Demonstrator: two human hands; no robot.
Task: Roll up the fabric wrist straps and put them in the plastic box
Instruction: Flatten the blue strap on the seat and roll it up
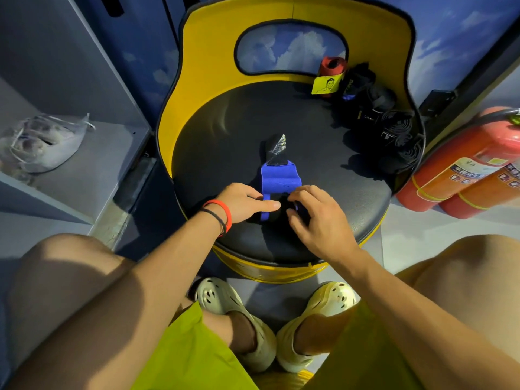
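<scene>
Fingers of both hands were curled onto the near end of the blue wrist strap point(281, 178), pinching its dark rolled-over part between them rather than lying slack. From where I stood, the left hand point(244, 202) pressed in from the strap's left edge, thumb stretched across the blue loop, and the right hand point(315, 218) came in from the right, fingertips tucked on the roll. Both sat equally close to it. The strap lay flat on the black seat point(225, 130) of the yellow chair, its long axis running straight away from the person, the grey hook patch at the far end. So the roll, as I judged it, would have to travel forward, away from the fingers. More straps point(377, 108) were heaped at the seat's back right, well apart. No plastic box was in view that I could be sure of.
</scene>
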